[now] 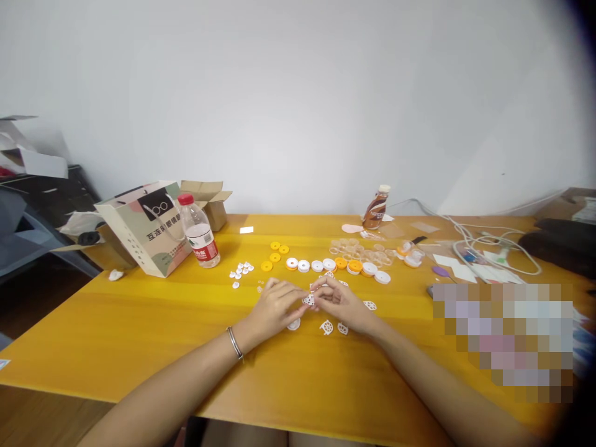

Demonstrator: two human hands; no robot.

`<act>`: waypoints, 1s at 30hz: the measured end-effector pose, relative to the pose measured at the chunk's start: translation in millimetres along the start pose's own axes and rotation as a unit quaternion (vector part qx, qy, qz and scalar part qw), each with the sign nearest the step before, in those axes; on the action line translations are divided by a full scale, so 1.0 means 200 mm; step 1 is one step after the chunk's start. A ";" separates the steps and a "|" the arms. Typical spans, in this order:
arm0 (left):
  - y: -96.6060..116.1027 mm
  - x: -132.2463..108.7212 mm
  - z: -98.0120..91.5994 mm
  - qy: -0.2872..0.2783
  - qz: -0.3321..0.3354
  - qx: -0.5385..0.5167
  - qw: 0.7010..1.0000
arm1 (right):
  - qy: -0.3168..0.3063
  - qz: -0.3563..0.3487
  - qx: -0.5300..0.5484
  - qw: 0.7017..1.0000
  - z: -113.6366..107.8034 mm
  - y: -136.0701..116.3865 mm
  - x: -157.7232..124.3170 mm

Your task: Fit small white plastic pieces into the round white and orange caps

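Observation:
Between the fingertips of both hands is a small white plastic part with cut-outs (309,300). My left hand (278,304), a silver bangle on its wrist, pinches it from the left. From the right, my right hand (339,303) closes thumb and fingers on it. Below my left fingers lies a white disc (293,324), partly covered. Several white spoked pieces (326,327) lie around my right hand, some of them half hidden behind it. Past the hands runs a row of white and orange round cases (317,266).
Yellow discs (275,257) and small white knobbed pieces (239,271) lie left of the row. Clear rings (356,249) are heaped behind it. A water bottle (201,236), a paper bag (153,233) and a cardboard box (212,208) stand left. A brown drink bottle (375,211) and white cables (484,239) are right.

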State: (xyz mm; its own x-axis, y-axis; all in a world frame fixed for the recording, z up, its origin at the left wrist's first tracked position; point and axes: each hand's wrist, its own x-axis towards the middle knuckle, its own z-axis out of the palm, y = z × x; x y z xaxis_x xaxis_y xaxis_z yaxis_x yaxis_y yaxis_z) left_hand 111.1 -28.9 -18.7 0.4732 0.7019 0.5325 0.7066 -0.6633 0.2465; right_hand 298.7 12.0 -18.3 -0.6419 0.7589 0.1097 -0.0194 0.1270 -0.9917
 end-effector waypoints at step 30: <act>0.13 -0.03 0.16 -0.115 0.126 0.032 0.985 | 0.146 0.003 0.016 0.989 -0.03 0.05 0.05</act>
State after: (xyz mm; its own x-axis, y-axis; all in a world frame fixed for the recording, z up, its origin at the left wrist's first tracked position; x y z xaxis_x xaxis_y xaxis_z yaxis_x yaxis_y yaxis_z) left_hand 142.7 -41.7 -40.6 0.7394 0.5618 0.3712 0.5796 -0.8116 0.0737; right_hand 296.7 25.6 -27.4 -0.3935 0.9122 0.1143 -0.0432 0.1058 -0.9934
